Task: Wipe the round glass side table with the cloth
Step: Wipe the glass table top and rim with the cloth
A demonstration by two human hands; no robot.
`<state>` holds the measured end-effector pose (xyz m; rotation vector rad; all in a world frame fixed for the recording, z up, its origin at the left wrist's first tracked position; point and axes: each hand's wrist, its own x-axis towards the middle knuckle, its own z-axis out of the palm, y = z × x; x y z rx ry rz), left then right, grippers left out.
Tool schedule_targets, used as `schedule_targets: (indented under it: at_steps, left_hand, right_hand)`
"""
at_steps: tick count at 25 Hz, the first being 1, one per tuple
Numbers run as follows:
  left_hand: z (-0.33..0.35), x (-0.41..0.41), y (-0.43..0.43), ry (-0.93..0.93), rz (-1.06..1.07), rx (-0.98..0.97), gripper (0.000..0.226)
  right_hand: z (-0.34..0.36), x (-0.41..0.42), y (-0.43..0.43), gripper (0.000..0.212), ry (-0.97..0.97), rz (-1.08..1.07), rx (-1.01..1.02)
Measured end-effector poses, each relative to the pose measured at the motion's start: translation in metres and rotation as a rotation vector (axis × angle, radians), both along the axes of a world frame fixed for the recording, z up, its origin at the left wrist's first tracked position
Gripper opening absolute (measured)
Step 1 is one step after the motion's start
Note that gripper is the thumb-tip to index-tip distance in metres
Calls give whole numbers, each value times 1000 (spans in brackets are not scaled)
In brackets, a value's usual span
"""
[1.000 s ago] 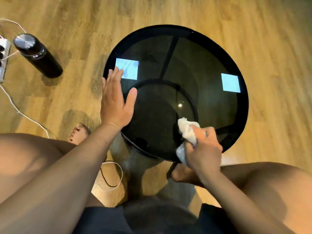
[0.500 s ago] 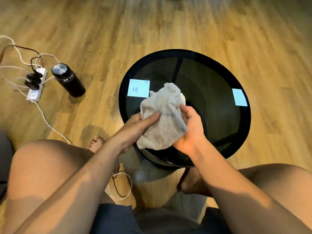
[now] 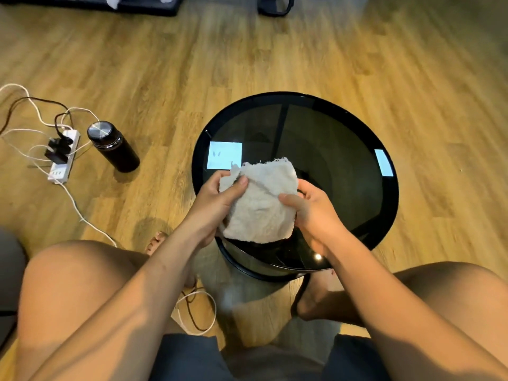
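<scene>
One wide-angle camera, worn on the head, looked forward and steeply down, close above the round glass side table (image 3: 338, 188) at centre, with wooden floor (image 3: 275, 59) stretching toward twelve o'clock.

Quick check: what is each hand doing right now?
Left hand: pinches the cloth's left edge.
Right hand: grips the cloth's right edge.

No legible text, label, brand or number anywhere in view.
</scene>
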<state>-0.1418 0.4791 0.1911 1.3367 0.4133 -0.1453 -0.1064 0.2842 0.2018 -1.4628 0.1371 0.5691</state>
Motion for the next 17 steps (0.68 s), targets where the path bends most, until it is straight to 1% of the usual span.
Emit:
schedule_targets:
  at_steps: [2, 3, 4, 5, 6, 7, 8, 9, 10, 11, 12, 13, 15, 17]
  left_hand:
    - [-2, 2, 0, 4, 36, -77, 38]
    - [-5, 1, -1, 23, 43, -86, 45]
    - [-7, 0, -3, 46, 44, -48, 48]
    - [-10, 0, -4, 54, 36, 86, 49]
    - [-16, 1, -2, 42, 14, 338, 48]
    - [-23, 1, 2, 18, -14, 665, 46]
    - [-29, 0, 7, -30, -26, 963, 46]
    - [-35, 1, 14, -98, -15, 1166, 47]
    - [-40, 3, 21, -154, -5, 1266, 49]
    - [-46, 5, 28, -197, -15, 1297, 54]
    - [-52, 10, 33, -226, -46, 1290, 58]
    - [-57, 16, 37, -240, -91, 1260, 62]
    - [-65, 31, 41, -269, -154, 1186, 66]
    - [-71, 41, 41, -297, -146, 1153, 67]
  right_hand:
    - [-4, 1, -6, 37, 6, -51, 111]
    - [-8, 1, -10, 36, 0, -71, 109]
    - [-10, 1, -12, 34, -46, -74, 41]
    - [-12, 1, -14, 31, -132, -44, -128]
    - [-16, 0, -16, 30, -266, 8, -382]
    - [-20, -3, -18, 32, -416, 49, -672]
    - [-22, -12, -16, 37, -565, 85, -812]
    - [-28, -26, -14, 40, -671, 133, -791]
    - [-36, -42, -9, 41, -763, 240, -802]
    - [-49, -57, -1, 46, -887, 367, -931]
    - [-60, -68, 3, 51, -995, 515, -1094]
    - [-66, -69, 7, 54, -1000, 611, -1186]
    - [-67, -50, 18, 53, -982, 652, -1235]
    - [-66, -28, 37, 54, -1017, 716, -1270]
